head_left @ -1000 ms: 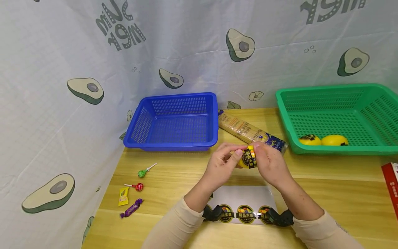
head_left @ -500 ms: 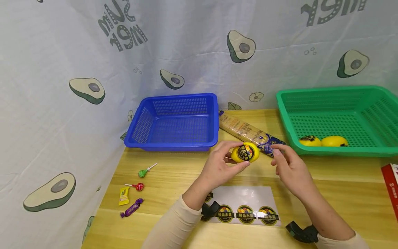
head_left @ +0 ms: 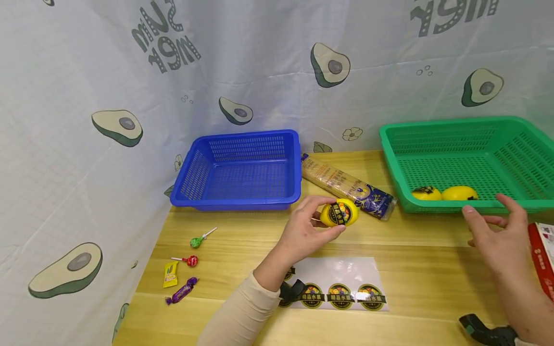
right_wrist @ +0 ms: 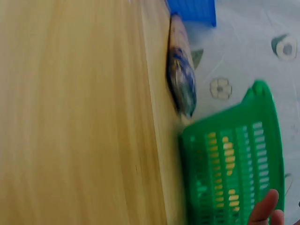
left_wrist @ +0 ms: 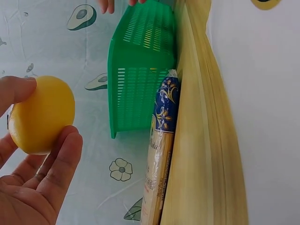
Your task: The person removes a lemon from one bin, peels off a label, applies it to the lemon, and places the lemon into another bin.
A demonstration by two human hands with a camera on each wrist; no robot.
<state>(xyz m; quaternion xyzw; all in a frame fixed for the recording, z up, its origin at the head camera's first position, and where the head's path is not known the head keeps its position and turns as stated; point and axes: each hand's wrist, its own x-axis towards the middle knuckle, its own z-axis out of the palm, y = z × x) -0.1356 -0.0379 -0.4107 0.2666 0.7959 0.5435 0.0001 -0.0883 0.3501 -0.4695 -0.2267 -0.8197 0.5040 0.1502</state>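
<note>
My left hand [head_left: 308,229] grips a yellow lemon-shaped fruit [head_left: 339,213] with a round black sticker on its front, held above the wooden table [head_left: 433,259]; the left wrist view shows the fruit's [left_wrist: 42,115] plain yellow back between thumb and fingers. My right hand [head_left: 497,230] hovers empty, fingers loosely spread, by the front rim of the green basket [head_left: 467,129]. Two more yellow fruits [head_left: 459,193] lie inside that basket. A sticker sheet [head_left: 342,283] with round black labels lies on the table near my left forearm.
An empty blue basket [head_left: 242,168] stands at the back left. A long noodle packet [head_left: 346,185] lies between the baskets. Lollipops and wrapped candies [head_left: 183,264] sit at the left. A red box edge [head_left: 543,259] shows at the right. Avocado-print cloth encloses the back and left.
My right hand let go of the fruit and moved right to the green basket's front. My left hand keeps the fruit, its sticker now facing me.
</note>
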